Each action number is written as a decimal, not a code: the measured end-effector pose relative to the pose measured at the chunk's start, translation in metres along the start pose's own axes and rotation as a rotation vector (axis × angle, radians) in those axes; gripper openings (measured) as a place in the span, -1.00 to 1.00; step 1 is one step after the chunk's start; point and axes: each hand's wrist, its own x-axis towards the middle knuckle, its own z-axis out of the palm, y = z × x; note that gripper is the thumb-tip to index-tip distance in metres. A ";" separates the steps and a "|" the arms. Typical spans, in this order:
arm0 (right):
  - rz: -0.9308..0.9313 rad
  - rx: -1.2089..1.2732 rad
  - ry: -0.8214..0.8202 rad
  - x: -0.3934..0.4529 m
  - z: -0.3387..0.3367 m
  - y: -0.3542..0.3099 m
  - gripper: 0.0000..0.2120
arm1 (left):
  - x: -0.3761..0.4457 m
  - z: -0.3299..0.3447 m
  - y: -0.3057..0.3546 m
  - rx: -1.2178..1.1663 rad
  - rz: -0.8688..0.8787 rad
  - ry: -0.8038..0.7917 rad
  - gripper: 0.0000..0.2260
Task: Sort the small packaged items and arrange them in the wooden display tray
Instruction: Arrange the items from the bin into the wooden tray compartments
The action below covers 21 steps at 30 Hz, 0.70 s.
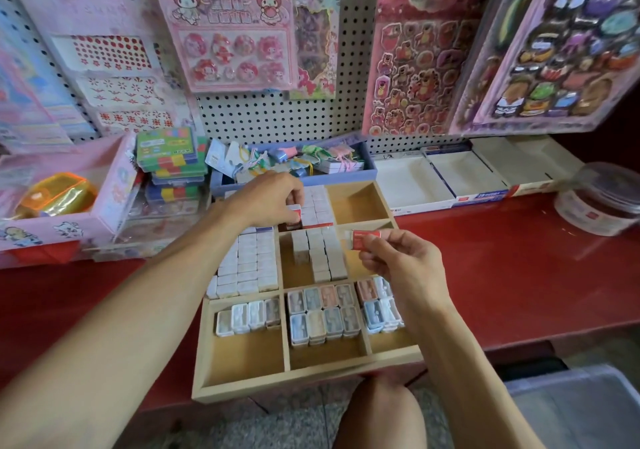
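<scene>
Red counter (519,275), tray (304,381) part filled. Left hand (273,199) seats pack; right hand (398,261) pinches red pack (362,239). Next, probably: place it in back row.

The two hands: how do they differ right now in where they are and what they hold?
The left hand reaches to the far middle compartment of the wooden tray, fingers down among its packs; the right hand hovers above the tray's right side. The left pinches a pack that is mostly hidden; the right holds a red pack in plain view at its fingertips. Both grip one small item.
</scene>
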 end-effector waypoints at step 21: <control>-0.026 -0.039 -0.021 0.012 0.011 0.000 -0.92 | -0.010 0.005 -0.015 -0.100 0.022 0.101 -0.82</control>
